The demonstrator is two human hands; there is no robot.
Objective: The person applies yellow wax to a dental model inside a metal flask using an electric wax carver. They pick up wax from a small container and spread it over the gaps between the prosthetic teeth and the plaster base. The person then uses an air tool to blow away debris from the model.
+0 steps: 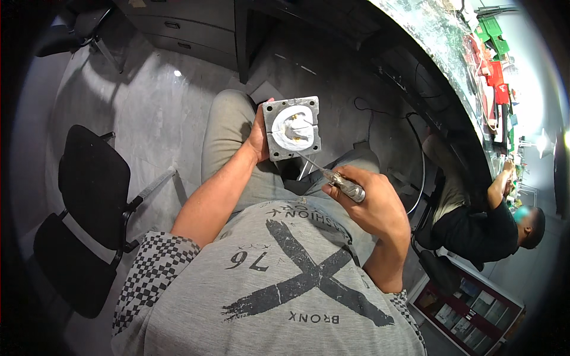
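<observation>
My left hand [259, 137] holds a square grey plate [291, 127] upright by its left edge, above my lap. The plate has a white round insert with small brass contacts and a hole at each corner. My right hand [371, 204] grips a screwdriver [335, 178] with a clear handle. Its thin metal shaft points up and left, and the tip touches the lower part of the white insert. I am seated, with my knees in grey trousers below the plate.
A black chair [89, 207] stands on the grey floor to my left. A long cluttered workbench [451, 53] curves along the right. Another person [493, 219] in a black shirt sits at the bench. Dark drawers [190, 29] stand at the top.
</observation>
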